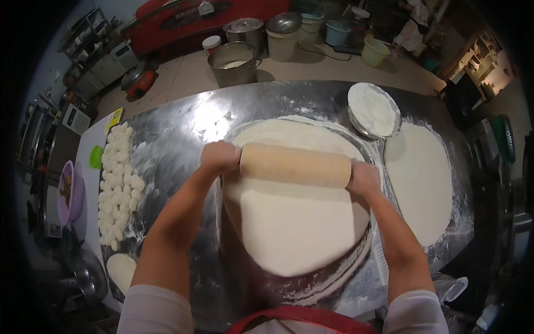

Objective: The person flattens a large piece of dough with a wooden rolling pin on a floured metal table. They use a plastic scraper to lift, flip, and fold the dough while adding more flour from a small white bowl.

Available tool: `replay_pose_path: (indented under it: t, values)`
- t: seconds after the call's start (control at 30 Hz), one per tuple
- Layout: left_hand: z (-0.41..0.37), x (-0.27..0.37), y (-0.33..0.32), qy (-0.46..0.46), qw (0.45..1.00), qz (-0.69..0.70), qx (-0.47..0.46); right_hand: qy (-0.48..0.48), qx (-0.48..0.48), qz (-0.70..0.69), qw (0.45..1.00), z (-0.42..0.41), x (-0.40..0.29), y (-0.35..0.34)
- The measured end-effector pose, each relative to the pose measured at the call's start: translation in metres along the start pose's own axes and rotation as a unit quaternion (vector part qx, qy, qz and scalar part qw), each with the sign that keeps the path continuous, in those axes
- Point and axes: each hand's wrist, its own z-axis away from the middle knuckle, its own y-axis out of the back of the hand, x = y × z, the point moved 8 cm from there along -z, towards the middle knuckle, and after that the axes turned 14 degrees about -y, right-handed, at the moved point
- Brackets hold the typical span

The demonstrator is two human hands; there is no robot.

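Note:
A thick wooden rolling pin [295,165] lies across a large flat sheet of dough [298,225], over its far half. My left hand [220,158] is closed around the pin's left handle, and my right hand [365,177] grips the handle at the other end. To the right lies a second flat sheet of dough [419,183]. A metal bowl of flour [374,110] stands at that sheet's far left edge. Many small dough pieces [121,183] are heaped along the table's left side, with a rounded piece of dough [122,271] nearer me.
The metal table [175,125] is dusted with flour. At its left stand a green cup [96,157] and a purple basin [76,196] on a white surface. Beyond the far edge are a large pot [233,75] and several buckets on the floor. A person [413,25] is at the back right.

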Motion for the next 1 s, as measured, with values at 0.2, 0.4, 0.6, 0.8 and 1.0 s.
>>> replay_pose_path:
  t: [0.2,0.4,0.6,0.8,1.0]
  values:
    - [0.131,0.041,-0.024,-0.002,0.997,0.054,-0.049,0.015,-0.089,0.005,0.996,0.124,0.002,-0.033]
    - [0.222,0.072,-0.031,0.039,0.993,0.057,-0.101,0.019,-0.138,0.007,0.99,0.219,0.002,-0.041]
    - [0.244,0.091,-0.004,0.105,0.985,0.092,-0.097,0.044,-0.144,-0.041,0.988,0.266,0.007,-0.037]
    - [0.228,0.176,0.089,-0.001,0.949,0.098,0.298,-0.149,-0.041,-0.21,0.965,0.279,0.102,-0.049]
    - [0.197,0.385,0.02,-0.352,0.891,0.28,0.053,-0.296,0.11,-0.398,0.861,0.251,0.215,-0.043]
